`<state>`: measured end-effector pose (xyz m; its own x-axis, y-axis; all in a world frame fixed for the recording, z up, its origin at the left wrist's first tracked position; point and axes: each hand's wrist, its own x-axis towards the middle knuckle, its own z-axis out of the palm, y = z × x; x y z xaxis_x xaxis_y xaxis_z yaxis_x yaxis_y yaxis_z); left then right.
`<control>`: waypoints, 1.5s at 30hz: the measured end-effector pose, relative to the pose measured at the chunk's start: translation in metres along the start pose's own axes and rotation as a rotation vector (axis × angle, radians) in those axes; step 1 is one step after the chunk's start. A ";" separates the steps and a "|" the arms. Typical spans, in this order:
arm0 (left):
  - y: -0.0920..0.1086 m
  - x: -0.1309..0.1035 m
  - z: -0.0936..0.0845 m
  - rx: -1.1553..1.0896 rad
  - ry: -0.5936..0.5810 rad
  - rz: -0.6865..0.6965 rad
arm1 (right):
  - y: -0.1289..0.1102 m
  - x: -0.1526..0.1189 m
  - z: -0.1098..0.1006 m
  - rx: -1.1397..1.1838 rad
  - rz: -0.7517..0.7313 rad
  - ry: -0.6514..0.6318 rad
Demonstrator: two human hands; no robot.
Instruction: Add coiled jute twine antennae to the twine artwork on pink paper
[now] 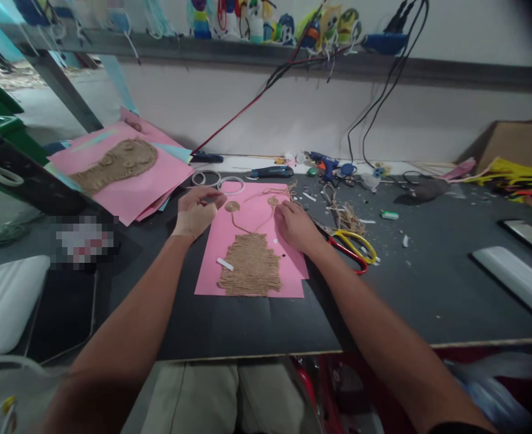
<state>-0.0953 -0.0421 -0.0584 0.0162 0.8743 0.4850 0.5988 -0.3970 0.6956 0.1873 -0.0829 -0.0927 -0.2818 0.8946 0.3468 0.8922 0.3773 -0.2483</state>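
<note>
The person's left hand (196, 212) hovers at the upper left edge of the pink sheet (207, 265), fingers curled and thumb near the fingertips, just beside a flat twine coil (232, 207); from where I stand I can't make out whether anything is pinched there. The right hand (297, 224) is at the sheet's right side, its fingers bent down beside the other coil (272, 202). Its fingertips are partly hidden by the hand itself, so I can't tell whether they grip the cord or only touch the paper.

Between them, two thin cords run down from the coils to a block of twine rows (250, 265), which lies flat on the lower part of the sheet with a small white strip (225, 264) across its left side. The sheet lies on the dark bench (248, 328).

Scissors with one yellow and one red handle (355, 246) lie by the right wrist, their blades mostly covered by it. Loose twine (345, 212) is heaped above them. A utility knife (270, 172) and two tape rings (230, 184) sit beyond the sheet. On the left, a pile of pink sheets (133, 181) carries another twine piece (123, 161), its lower end hidden behind a dark cylinder (31, 172). Something beside that is pixelated past recognising.
</note>
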 end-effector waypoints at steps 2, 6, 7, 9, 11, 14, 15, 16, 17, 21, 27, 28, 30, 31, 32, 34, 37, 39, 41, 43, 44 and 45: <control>-0.008 -0.001 0.003 0.005 -0.002 -0.005 | 0.002 -0.001 0.002 0.003 0.013 -0.005; -0.020 0.000 0.010 -0.015 0.033 -0.034 | 0.002 -0.002 0.004 -0.014 0.059 -0.056; -0.021 0.000 0.012 -0.029 0.041 -0.022 | 0.001 -0.001 0.004 -0.021 0.066 -0.076; -0.023 0.000 0.013 -0.060 0.045 0.016 | -0.001 -0.001 0.002 -0.043 0.074 -0.118; -0.024 -0.001 0.014 -0.087 0.042 0.051 | -0.003 -0.001 -0.001 -0.070 0.075 -0.148; -0.023 -0.001 0.013 -0.114 0.060 0.078 | -0.005 -0.001 -0.005 -0.102 0.080 -0.168; -0.023 -0.002 0.013 -0.117 0.061 0.082 | -0.005 -0.001 -0.006 -0.108 0.081 -0.173; -0.022 -0.002 0.012 -0.118 0.059 0.084 | -0.005 -0.001 -0.006 -0.110 0.078 -0.179; -0.022 -0.002 0.012 -0.117 0.052 0.082 | -0.005 -0.001 -0.007 -0.110 0.073 -0.183; -0.020 -0.002 0.010 -0.094 0.010 0.064 | -0.003 -0.002 -0.007 -0.098 0.040 -0.189; -0.020 -0.005 0.010 -0.074 -0.024 0.076 | -0.016 -0.012 -0.011 -0.104 -0.005 -0.209; -0.020 -0.005 0.010 -0.071 -0.012 0.075 | -0.020 -0.015 -0.013 -0.109 -0.018 -0.216; -0.018 -0.005 0.010 -0.056 0.020 0.072 | -0.027 -0.019 -0.015 -0.125 -0.039 -0.222; -0.018 -0.005 0.010 -0.045 0.031 0.070 | -0.029 -0.020 -0.016 -0.135 -0.045 -0.218; -0.017 -0.004 0.010 -0.034 0.036 0.067 | -0.030 -0.021 -0.016 -0.141 -0.048 -0.209; -0.016 -0.004 0.010 -0.014 0.035 0.055 | -0.028 -0.020 -0.017 -0.129 -0.057 -0.190; -0.017 -0.004 0.012 0.040 0.007 0.026 | -0.018 -0.016 -0.018 -0.098 -0.061 -0.152; -0.019 -0.003 0.014 0.072 -0.032 0.002 | -0.008 -0.014 -0.018 -0.129 -0.022 -0.109; -0.021 -0.003 0.016 0.084 -0.086 -0.005 | 0.001 -0.014 -0.017 -0.182 0.039 -0.076; -0.024 -0.002 0.017 0.089 -0.123 0.006 | 0.008 -0.014 -0.015 -0.214 0.108 -0.057; -0.025 -0.001 0.017 0.097 -0.137 0.012 | 0.011 -0.014 -0.014 -0.221 0.142 -0.049; -0.025 -0.001 0.016 0.110 -0.149 0.016 | 0.014 -0.014 -0.013 -0.223 0.169 -0.040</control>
<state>-0.0973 -0.0285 -0.0851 0.1405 0.9030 0.4061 0.6813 -0.3858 0.6221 0.2081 -0.0934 -0.0888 -0.1325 0.9508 0.2800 0.9820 0.1642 -0.0930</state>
